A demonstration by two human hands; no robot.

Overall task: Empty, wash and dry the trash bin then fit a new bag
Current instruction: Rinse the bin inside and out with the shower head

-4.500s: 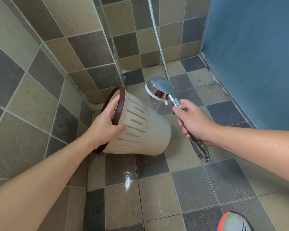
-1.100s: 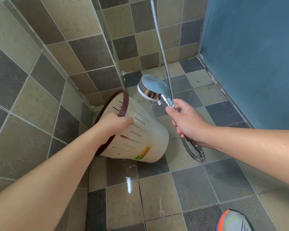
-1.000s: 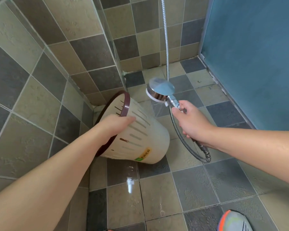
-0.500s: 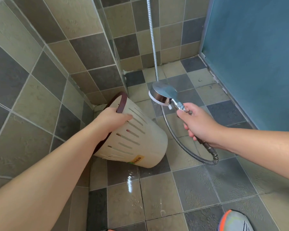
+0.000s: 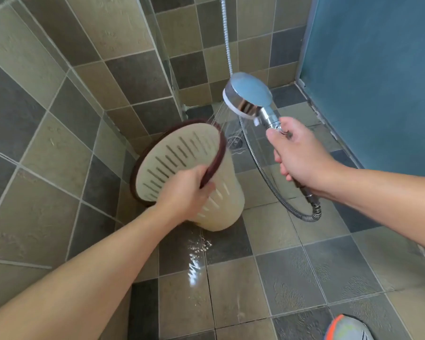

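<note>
The trash bin [image 5: 182,168] was turned away before; now its mouth faces me, tilted over the wet floor [image 5: 292,278] by the wall. My left hand [image 5: 184,190] grips its rim, my right hand [image 5: 302,158] the shower head [image 5: 248,94], now spraying inside: I judge washing underway.

even daylight, glare on wet floor tiles [image 5: 196,263], wide-angle edge bending, slight motion blur

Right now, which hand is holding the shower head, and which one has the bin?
The right hand grips the shower head by its handle; the left hand holds the bin at its brown rim.
</note>
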